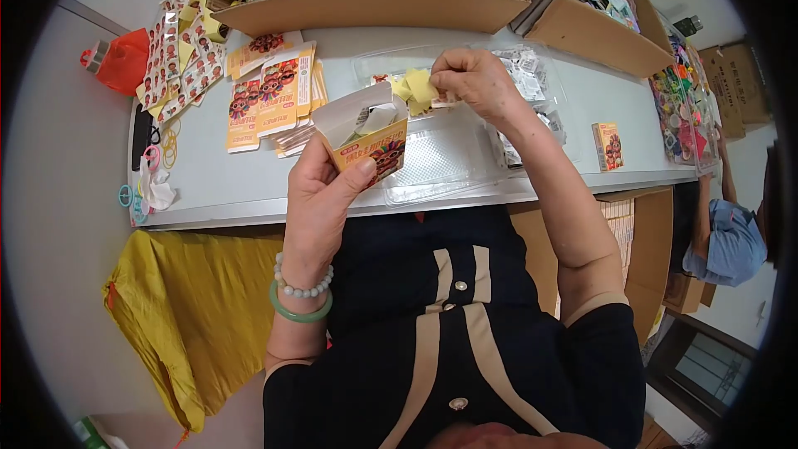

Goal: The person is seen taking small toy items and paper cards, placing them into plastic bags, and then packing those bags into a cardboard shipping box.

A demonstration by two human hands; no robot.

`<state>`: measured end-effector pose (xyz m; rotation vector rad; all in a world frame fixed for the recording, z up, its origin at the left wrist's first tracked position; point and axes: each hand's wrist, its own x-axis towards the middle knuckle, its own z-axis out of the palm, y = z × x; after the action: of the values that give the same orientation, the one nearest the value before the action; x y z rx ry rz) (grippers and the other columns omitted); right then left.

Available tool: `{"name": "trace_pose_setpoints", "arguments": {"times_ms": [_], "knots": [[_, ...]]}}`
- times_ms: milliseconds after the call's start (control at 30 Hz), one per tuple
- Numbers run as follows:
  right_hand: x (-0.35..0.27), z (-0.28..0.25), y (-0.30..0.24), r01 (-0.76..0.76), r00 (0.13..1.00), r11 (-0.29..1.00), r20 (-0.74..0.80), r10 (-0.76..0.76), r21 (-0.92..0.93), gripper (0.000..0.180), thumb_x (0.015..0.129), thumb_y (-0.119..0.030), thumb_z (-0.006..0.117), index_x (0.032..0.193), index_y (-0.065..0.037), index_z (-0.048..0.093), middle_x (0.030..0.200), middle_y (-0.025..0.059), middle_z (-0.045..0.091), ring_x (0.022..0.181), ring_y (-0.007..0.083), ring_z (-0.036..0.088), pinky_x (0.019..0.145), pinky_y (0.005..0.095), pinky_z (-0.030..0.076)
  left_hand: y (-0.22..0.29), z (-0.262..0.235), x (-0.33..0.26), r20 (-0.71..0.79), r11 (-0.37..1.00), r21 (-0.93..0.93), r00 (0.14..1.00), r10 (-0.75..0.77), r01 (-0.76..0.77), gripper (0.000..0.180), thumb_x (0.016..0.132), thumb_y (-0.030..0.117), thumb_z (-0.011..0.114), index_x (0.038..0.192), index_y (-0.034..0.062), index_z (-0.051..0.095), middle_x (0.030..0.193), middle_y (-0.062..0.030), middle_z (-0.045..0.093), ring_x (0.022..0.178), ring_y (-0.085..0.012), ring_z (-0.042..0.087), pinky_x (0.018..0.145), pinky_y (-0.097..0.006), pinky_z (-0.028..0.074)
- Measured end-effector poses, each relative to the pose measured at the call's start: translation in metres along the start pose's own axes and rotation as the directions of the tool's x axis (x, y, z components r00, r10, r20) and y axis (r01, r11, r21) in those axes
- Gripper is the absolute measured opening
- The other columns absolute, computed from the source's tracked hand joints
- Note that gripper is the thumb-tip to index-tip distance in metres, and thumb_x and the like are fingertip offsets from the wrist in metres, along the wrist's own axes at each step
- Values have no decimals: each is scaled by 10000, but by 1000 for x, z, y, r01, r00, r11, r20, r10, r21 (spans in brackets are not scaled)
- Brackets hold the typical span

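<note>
Leftward, sheets [184, 54]: lay on the table [201, 185].
Cartons [278, 100]: were stacked beside them.
Left hand [320, 187]: its fingers grasped the open box [370, 150], tilted above the table's near edge.
Slips [417, 88]: showed yellow behind the box.
Tray [440, 154]: rested, see-through, just right of it.
Right hand [478, 87]: fingers curled at the slips; whether grasping one, I couldn't tell.
Packets [525, 73]: sat beyond.

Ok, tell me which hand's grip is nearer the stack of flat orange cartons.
Left. The left grip holds an open carton just right of the stack, on its near side; the right grip is farther right, by the yellow paper pieces.
</note>
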<state>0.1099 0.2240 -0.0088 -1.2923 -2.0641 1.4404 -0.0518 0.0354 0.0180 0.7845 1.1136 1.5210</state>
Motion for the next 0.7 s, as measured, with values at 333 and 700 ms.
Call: {"name": "trace_pose_setpoints", "arguments": {"times_ms": [333,700], "knots": [[-29,-13,-17,240,933,961,-240,-268,-138,116,804,2,578,903,40,625,838,66,640,768,87,590,630,228,457,-2,12,6,33,998,63,999,-32,30,292,862,62,596,1132,-10,512,1074,-67,592,972,-104,548,878,-253,436],[-100,-3,-68,640,692,576,57,-719,-508,162,731,26,578,868,-54,611,751,86,619,706,281,618,599,322,492,-8,37,8,208,992,37,970,-124,119,320,873,28,563,1181,-24,491,1051,-38,573,975,-91,532,889,-252,439]]}}
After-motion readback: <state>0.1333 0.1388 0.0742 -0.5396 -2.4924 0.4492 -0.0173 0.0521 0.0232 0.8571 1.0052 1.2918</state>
